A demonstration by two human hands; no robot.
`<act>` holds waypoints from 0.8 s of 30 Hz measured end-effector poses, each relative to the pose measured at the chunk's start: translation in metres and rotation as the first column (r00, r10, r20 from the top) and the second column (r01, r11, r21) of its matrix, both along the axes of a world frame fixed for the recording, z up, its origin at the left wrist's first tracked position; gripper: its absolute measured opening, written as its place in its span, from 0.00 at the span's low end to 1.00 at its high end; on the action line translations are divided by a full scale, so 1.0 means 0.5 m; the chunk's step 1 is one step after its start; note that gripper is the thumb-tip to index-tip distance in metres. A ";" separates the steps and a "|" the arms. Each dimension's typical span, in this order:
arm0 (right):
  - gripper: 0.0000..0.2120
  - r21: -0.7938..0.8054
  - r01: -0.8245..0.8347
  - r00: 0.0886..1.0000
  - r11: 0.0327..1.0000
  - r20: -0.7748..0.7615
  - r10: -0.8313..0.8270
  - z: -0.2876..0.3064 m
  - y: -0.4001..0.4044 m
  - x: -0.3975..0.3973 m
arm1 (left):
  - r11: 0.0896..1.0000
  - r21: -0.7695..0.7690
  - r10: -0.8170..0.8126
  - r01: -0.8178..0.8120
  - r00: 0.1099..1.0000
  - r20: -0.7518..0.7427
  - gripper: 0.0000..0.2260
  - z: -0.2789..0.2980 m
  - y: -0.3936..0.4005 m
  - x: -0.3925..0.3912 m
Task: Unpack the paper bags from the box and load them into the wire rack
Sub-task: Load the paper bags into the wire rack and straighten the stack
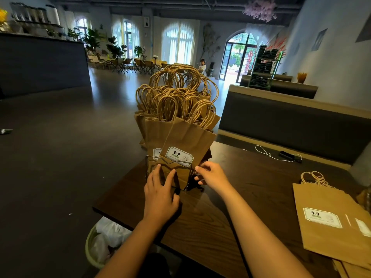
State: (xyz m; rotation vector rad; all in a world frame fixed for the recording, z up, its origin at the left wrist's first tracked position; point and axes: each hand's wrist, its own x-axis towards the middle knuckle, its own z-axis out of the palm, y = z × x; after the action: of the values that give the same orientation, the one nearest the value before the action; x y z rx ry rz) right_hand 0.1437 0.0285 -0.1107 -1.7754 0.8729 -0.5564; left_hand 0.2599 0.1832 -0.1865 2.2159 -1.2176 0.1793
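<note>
Rack's pretty much stuffed. The thin grey wire rack (170,163) sits on the dark wood table (200,227), and the brown kraft paper bags (180,141) stand upright just past my fingers, handles up. Left hand (160,195) presses flat and relaxed on the front bag; right hand (210,175) pinches the rack's right edge. Labels read "9.9". A spare flat bag (329,221) lies off to the right, nearer the right hand.

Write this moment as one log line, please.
left hand: flat on front brown paper bag | right hand: fingers curled at black wire rack side | rack: packed | flat bags: on dark wooden table
</note>
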 end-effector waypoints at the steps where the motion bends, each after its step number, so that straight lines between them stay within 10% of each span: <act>1: 0.04 0.006 -0.007 1.000 1.000 0.010 0.007 0.001 0.000 -0.007 | 1.000 -0.014 0.004 -0.004 1.000 0.001 0.33 0.001 0.001 -0.004; 17: 0.09 -0.295 0.308 0.923 0.905 -0.138 -0.359 -0.001 -0.120 -0.346 | 0.957 -0.153 -0.262 0.246 0.960 -0.098 0.12 0.010 -0.147 -0.279; 24: 0.34 -0.613 0.445 0.386 0.653 -0.526 -0.758 -0.044 -0.189 -0.587 | 0.921 0.088 -0.373 0.380 0.924 -0.088 0.16 -0.002 -0.229 -0.394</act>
State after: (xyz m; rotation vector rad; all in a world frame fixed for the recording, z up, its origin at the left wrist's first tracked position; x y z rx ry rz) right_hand -0.1498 -0.0660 -0.1329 -2.0129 2.2563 -0.4420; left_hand 0.0627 0.0688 -0.1874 2.0038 -1.6167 -0.1183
